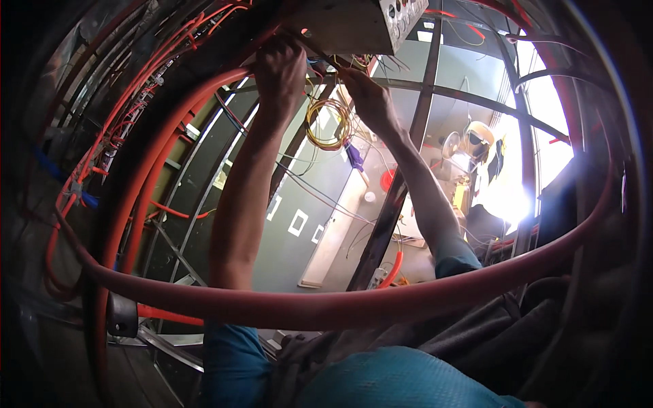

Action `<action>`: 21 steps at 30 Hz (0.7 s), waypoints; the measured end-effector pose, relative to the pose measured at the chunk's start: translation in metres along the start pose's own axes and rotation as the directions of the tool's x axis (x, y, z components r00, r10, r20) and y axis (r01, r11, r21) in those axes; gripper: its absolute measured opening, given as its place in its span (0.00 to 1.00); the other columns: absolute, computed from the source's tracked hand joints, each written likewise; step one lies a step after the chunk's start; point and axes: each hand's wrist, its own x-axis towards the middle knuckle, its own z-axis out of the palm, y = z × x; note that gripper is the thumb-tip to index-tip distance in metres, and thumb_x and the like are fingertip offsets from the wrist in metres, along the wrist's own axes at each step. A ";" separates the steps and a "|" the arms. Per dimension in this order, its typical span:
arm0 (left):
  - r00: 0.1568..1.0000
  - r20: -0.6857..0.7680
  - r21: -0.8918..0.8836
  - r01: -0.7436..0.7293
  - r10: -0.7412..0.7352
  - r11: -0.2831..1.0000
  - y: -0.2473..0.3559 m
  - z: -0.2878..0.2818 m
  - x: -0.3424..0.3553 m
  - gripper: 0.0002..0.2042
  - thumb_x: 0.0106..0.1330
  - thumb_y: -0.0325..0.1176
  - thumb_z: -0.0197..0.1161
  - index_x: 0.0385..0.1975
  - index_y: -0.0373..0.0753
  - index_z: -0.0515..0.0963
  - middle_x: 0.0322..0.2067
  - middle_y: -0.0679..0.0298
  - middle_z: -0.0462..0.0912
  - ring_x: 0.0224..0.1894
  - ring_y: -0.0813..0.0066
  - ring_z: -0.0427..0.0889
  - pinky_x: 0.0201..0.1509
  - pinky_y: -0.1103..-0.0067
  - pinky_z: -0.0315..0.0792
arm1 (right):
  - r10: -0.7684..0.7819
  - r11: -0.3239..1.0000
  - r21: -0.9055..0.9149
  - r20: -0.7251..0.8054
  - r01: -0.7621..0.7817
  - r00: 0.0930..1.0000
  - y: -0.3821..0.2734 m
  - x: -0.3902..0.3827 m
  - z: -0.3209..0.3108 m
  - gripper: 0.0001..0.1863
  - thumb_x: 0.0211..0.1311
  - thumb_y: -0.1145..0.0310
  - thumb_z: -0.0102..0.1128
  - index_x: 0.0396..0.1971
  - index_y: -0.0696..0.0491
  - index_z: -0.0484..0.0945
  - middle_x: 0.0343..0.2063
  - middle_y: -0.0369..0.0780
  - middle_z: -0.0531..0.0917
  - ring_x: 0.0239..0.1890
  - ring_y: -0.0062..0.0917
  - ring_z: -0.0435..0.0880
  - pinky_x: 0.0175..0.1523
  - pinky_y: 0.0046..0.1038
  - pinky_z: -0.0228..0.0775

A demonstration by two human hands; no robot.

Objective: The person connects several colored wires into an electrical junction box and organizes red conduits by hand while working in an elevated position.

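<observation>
Head view: both arms are rising overhead toward a metal box (347, 27), whose underside is facing the person. The left hand (280, 71) is sitting high beside the box, its fingers curling in together; what they are holding, if anything, I cannot tell. The right hand (364, 92) is sitting lower, its fingers bunching close at the end of a thin dark strip (318, 50); whether they are pinching it I cannot tell. That strip is slanting below the box, between the hands.

Work at the box is looking unfinished, as I judge it: loose wires (360, 61) are trailing from its lower edge, and a coil (311, 129) of yellow and reddish wire is hanging below, between the forearms. A thick red pipe (178, 119) is already curving up to end near the left hand, but its joint is hiding in shadow, so how much is fastened is not showing.
</observation>
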 end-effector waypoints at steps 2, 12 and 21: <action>1.000 -0.010 0.007 0.012 -0.012 1.000 -0.001 0.002 -0.002 0.04 0.57 0.31 0.61 0.28 0.40 0.78 0.25 0.63 0.78 0.27 0.72 0.82 0.27 0.79 0.74 | 0.221 0.973 -0.083 0.037 -0.217 0.975 -0.016 0.008 0.000 0.16 0.72 0.57 0.54 0.52 0.49 0.80 0.32 0.41 0.86 0.28 0.26 0.87 0.33 0.29 0.76; 0.994 -0.108 0.025 -0.013 0.016 1.000 0.000 0.001 0.001 0.08 0.59 0.33 0.61 0.35 0.37 0.79 0.24 0.64 0.76 0.28 0.73 0.81 0.28 0.80 0.73 | -0.058 0.986 -0.155 0.068 0.068 0.996 0.011 0.021 0.008 0.14 0.72 0.64 0.55 0.52 0.51 0.79 0.37 0.40 0.87 0.37 0.32 0.89 0.35 0.31 0.79; 0.992 -0.130 0.005 0.005 -0.005 1.000 0.003 0.007 0.001 0.07 0.54 0.33 0.64 0.31 0.39 0.79 0.24 0.66 0.78 0.28 0.76 0.80 0.29 0.80 0.70 | -0.242 0.967 -0.085 0.006 0.242 0.970 -0.001 0.026 -0.008 0.13 0.71 0.65 0.55 0.49 0.53 0.81 0.37 0.42 0.86 0.37 0.28 0.87 0.40 0.27 0.78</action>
